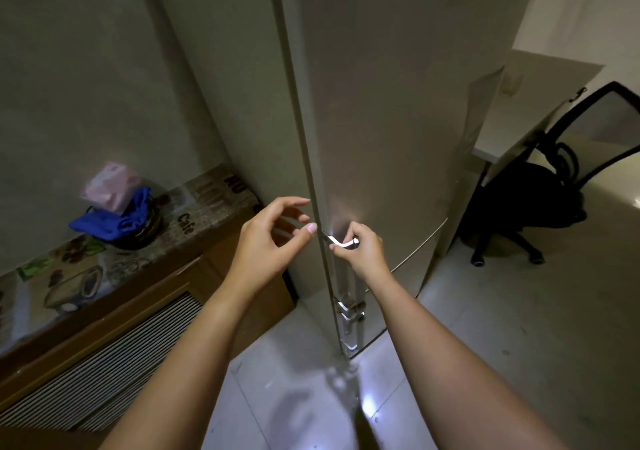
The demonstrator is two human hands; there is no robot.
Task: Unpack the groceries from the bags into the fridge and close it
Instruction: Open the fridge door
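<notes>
Fridge (381, 103) doors were shut at this moment, the tall silver cabinet standing upright with its left edge facing the camera and its handles running down that edge. A white strap latch (341, 241) at the top of the upper handle was pinched by the right hand (360, 249), whose fingers were curled round it, so the step in hand was judged to be the opening of the fridge. The left hand (273, 238) was held just left of the fridge edge, its fingers loosely bent with the thumb near the door seam, and nothing was seen to be gripped in it. To do the step well, the strap would best be freed fully before any pull was made, and the door steadied by the free hand so that it was not jerked. No grocery bags were in view, so the progress of the unpacking could not be told. To the left of the fridge a desk (207, 204) with a patterned covering marked "Cafe" was seen, and on it, well left of the fridge, a blue cloth (114, 223) and a pink packet (110, 183) were lying over a dark round holder. Below the desk a slatted panel (104, 363) was set in brown wood. To the right of the fridge a black office chair (540, 200) was standing, and pale glossy floor tiles (519, 328) were spread round the fridge foot.
</notes>
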